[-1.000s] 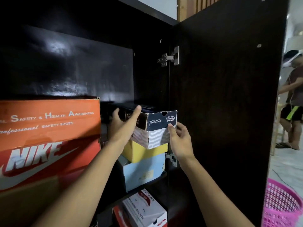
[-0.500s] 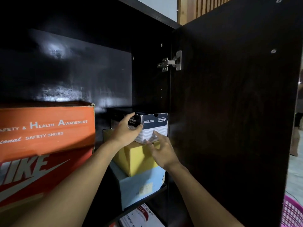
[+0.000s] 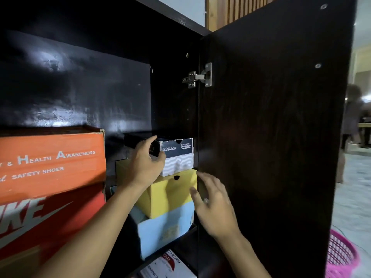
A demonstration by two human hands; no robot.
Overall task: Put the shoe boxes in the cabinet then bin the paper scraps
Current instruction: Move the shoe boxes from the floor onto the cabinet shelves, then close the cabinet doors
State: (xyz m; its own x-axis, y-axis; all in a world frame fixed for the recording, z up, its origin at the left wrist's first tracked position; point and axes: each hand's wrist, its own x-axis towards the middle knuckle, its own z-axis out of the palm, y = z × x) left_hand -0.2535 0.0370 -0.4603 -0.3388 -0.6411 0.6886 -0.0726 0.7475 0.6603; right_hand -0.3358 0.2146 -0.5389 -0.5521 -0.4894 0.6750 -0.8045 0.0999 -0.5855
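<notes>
A person stands at an open dark cabinet [image 3: 80, 87], both arms reaching in. The landmark is a yellow box [image 3: 170, 195] in the middle of a stack on the shelf.

Directly on top of the yellow box sits a small navy and white Skechers box [image 3: 176, 157], the shoe box being put away. The left hand [image 3: 144, 167] grips its left front corner, fingers curled round the edge. The right hand [image 3: 212, 201] has let go since a moment ago and now hangs with fingers spread, just right of the yellow box and lower than the Skechers box; whether it touches anything I cannot tell.

The Skechers box has also slid further back and now lies flat, resting on the yellow box. This box looks all but stowed, needing only a last nudge.

Under the yellow box is a pale blue box [image 3: 164, 227]. Left of the yellow box stand an orange safety shoes box [image 3: 52, 161] and, beneath that, a red Nike box [image 3: 50, 217]. Right of the yellow box is the open cabinet door [image 3: 271, 137], and beyond it a pink basket [image 3: 341, 257] on the floor. No paper scraps are in sight.
</notes>
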